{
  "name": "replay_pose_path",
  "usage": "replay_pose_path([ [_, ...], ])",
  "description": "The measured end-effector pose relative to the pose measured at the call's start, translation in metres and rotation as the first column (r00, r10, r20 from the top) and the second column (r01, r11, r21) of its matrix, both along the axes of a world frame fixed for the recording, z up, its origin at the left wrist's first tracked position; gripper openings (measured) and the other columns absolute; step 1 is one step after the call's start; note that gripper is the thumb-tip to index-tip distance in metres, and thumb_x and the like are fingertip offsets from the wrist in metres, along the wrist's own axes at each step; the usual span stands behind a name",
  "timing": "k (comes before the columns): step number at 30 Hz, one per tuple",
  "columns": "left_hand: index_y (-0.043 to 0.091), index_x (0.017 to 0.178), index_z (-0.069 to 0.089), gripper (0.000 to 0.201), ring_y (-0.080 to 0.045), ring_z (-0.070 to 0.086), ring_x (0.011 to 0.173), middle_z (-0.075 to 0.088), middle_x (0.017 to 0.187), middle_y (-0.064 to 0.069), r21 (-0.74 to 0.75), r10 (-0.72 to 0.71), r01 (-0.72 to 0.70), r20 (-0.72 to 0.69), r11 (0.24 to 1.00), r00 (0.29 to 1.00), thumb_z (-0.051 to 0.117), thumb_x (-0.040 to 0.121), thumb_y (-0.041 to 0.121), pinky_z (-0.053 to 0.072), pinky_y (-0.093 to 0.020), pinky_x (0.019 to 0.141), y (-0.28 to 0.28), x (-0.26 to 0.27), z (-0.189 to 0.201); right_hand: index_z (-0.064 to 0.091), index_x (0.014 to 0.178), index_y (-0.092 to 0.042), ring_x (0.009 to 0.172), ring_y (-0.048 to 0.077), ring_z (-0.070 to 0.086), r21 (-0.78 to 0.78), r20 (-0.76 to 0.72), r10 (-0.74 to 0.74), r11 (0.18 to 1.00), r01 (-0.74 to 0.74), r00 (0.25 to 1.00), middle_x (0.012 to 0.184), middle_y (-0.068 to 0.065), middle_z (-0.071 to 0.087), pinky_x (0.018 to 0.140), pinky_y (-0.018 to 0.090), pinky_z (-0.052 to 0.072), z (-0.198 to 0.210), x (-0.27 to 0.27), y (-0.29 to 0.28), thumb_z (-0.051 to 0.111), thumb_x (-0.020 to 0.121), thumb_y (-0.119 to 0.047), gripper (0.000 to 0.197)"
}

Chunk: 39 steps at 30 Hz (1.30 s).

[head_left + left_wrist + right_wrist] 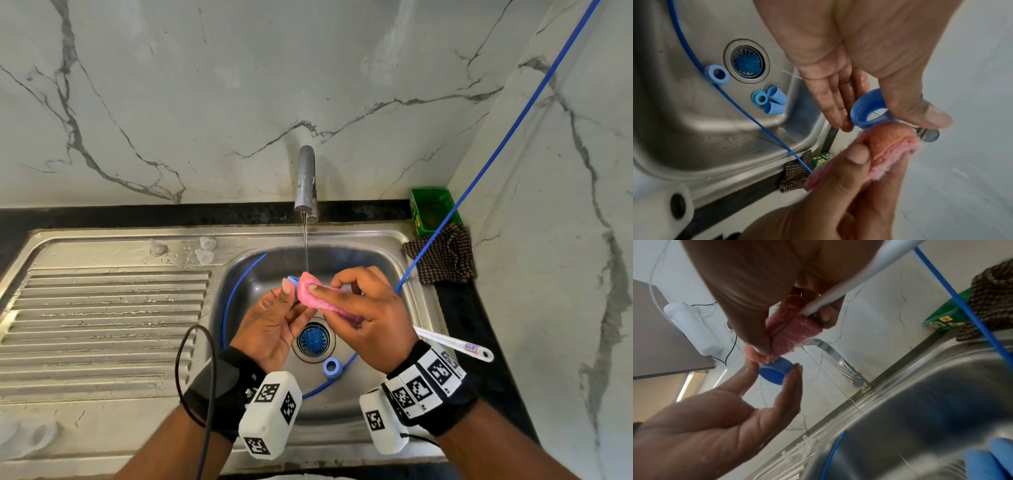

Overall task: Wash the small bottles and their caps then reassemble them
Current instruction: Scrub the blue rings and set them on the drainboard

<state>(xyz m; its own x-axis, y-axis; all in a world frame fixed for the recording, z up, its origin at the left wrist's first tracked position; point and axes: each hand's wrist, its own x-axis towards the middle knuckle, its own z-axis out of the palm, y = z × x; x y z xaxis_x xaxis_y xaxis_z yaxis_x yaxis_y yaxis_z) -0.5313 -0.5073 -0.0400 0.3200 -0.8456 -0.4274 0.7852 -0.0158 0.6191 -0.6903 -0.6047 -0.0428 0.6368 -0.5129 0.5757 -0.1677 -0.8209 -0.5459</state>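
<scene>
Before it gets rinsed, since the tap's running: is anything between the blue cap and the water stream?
Yes: the pink sponge in the right hand covers the blue cap, held by the left hand, so the stream lands on the sponge.

The steel sink basin (373, 260) lies right of the ribbed steel draining board (102, 318), with the chrome tap (306, 181) behind it at the marble wall. Above the round drain strainer (313, 339) the left hand (274, 325) and right hand (370, 315) meet (under the tap's stream). A blue plastic ring cap (333, 367) lies in the basin before the drain. A checked brown cloth (442, 255) and green plastic tub (433, 210) sit on the bench at the right rear corner.
</scene>
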Motion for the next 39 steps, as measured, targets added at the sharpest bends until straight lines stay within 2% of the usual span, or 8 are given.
replay_pose_path([
  [5, -0.002, 0.119, 0.064, 0.049, -0.024, 0.071, 0.106, 0.069, 0.122, -0.021, 0.031, -0.003, 0.004, -0.04, 1.0, 0.999, 0.059, 0.088, 0.037, 0.06, -0.028, 0.088, -0.002, -0.003, 0.009, 0.074, 0.12, -0.032, 0.09, 0.02, 0.054, 0.024, -0.05, -0.136, 0.99, 0.138, 0.989, 0.096, -0.005, 0.061, 0.068, 0.034, 0.052, -0.008, -0.006, -0.017, 0.068, 0.087, -0.027, 0.034],
  [12, -0.002, 0.126, 0.06, 0.046, -0.029, 0.069, 0.112, 0.069, 0.123, -0.022, -0.006, -0.106, 0.106, 0.018, 0.994, 0.994, 0.053, 0.092, 0.028, 0.06, -0.029, 0.086, -0.004, -0.001, 0.011, 0.069, 0.127, -0.03, 0.092, 0.021, 0.056, 0.092, -0.078, -0.162, 0.981, 0.169, 0.984, 0.099, -0.006, 0.059, 0.081, 0.033, 0.049, -0.003, -0.001, -0.02, 0.065, 0.089, -0.028, 0.038],
  [17, 0.0, 0.121, 0.064, 0.051, -0.029, 0.07, 0.11, 0.071, 0.119, -0.021, -0.018, -0.141, 0.146, 0.159, 0.989, 0.977, 0.072, 0.08, 0.028, 0.058, -0.027, 0.084, -0.005, 0.005, 0.004, 0.067, 0.13, -0.028, 0.096, 0.021, 0.06, 0.195, -0.058, -0.145, 0.969, 0.153, 0.988, 0.102, -0.004, 0.061, 0.083, 0.039, 0.053, -0.005, 0.001, -0.018, 0.062, 0.093, -0.034, 0.038],
  [21, 0.001, 0.118, 0.066, 0.082, -0.028, 0.071, 0.105, 0.072, 0.115, -0.02, -0.026, -0.127, 0.134, 0.194, 0.991, 0.973, 0.098, 0.053, 0.04, 0.058, -0.029, 0.085, -0.004, 0.007, -0.004, 0.072, 0.124, -0.025, 0.093, 0.02, 0.057, 0.099, 0.001, -0.083, 0.992, 0.082, 0.997, 0.099, -0.002, 0.062, 0.082, 0.027, 0.05, 0.008, 0.006, -0.008, 0.069, 0.088, -0.024, 0.036],
  [26, 0.002, 0.114, 0.068, 0.074, -0.026, 0.072, 0.103, 0.072, 0.113, -0.021, -0.093, -0.097, 0.116, 0.188, 0.989, 0.977, 0.097, 0.055, 0.037, 0.058, -0.027, 0.084, -0.003, 0.004, -0.003, 0.069, 0.127, -0.029, 0.093, 0.019, 0.057, 0.146, -0.076, -0.154, 0.976, 0.164, 0.985, 0.098, -0.005, 0.061, 0.082, 0.034, 0.05, 0.005, 0.01, -0.017, 0.062, 0.09, -0.034, 0.038],
  [30, 0.002, 0.111, 0.069, 0.074, -0.025, 0.072, 0.1, 0.072, 0.108, -0.02, -0.102, -0.096, 0.108, 0.117, 0.989, 0.988, 0.099, 0.052, 0.036, 0.059, -0.028, 0.082, -0.001, 0.007, -0.004, 0.069, 0.129, -0.025, 0.096, 0.016, 0.06, 0.157, -0.032, -0.003, 0.988, 0.008, 0.999, 0.103, -0.003, 0.063, 0.084, 0.028, 0.052, 0.006, 0.01, -0.005, 0.066, 0.09, -0.029, 0.039],
  [34, -0.001, 0.113, 0.065, 0.085, -0.027, 0.073, 0.1, 0.073, 0.109, -0.021, -0.082, -0.077, 0.086, 0.112, 0.993, 0.991, 0.101, 0.046, 0.037, 0.059, -0.027, 0.081, 0.0, 0.003, -0.005, 0.066, 0.131, -0.03, 0.095, 0.013, 0.063, 0.289, -0.041, -0.078, 0.953, 0.087, 0.996, 0.104, -0.005, 0.066, 0.081, 0.038, 0.056, 0.003, 0.01, -0.008, 0.061, 0.092, -0.037, 0.039],
  [39, 0.001, 0.113, 0.066, 0.082, -0.026, 0.073, 0.1, 0.073, 0.109, -0.02, -0.082, -0.085, 0.095, 0.115, 0.992, 0.99, 0.1, 0.048, 0.038, 0.059, -0.028, 0.082, 0.001, 0.001, -0.007, 0.066, 0.131, -0.028, 0.092, 0.01, 0.062, 0.307, -0.032, -0.036, 0.951, 0.044, 0.999, 0.105, -0.004, 0.063, 0.079, 0.03, 0.054, 0.004, 0.013, -0.004, 0.061, 0.093, -0.039, 0.04],
])
